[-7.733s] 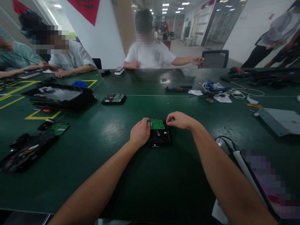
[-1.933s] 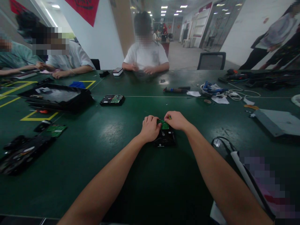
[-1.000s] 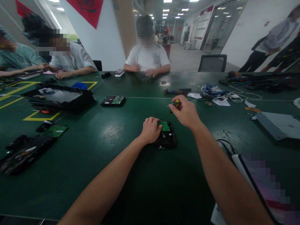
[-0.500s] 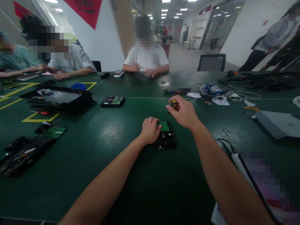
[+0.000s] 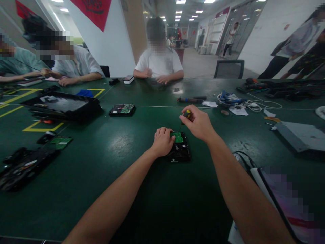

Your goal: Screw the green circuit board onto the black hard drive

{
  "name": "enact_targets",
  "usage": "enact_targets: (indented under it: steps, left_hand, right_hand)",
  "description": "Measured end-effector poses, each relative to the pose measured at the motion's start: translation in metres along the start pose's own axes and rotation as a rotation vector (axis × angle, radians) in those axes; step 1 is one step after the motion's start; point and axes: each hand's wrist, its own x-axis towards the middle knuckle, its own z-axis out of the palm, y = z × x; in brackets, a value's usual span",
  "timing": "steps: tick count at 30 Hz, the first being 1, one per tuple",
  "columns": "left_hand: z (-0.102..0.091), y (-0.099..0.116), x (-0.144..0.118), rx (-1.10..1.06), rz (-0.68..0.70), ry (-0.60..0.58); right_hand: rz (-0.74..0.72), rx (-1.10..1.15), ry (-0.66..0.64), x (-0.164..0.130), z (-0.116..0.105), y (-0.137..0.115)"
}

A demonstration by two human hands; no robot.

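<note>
Two hands are engaged. Our left hand (image 5: 164,142) lies partly curled over the left side of the hard drive (image 5: 181,153), thumb at the green circuit board (image 5: 178,137); whether it grips or only presses, we cannot tell. The drive sits flat on the table (image 5: 132,183), directly before us. Our right hand (image 5: 197,121) is closed around the screwdriver (image 5: 187,114). Its tip, raised clear a second ago, now points down at the board's far edge; we judge the tool positioned for work there, contact unconfirmed.
</note>
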Motion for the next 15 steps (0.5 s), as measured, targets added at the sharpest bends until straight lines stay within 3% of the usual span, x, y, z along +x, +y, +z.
enact_targets:
  steps: [15]
  left_hand:
    - [0.0006, 0.0007, 0.0009, -0.010, -0.013, 0.005]
  right_hand:
    - [-0.038, 0.020, 0.077, 0.0012, 0.0031, 0.0045]
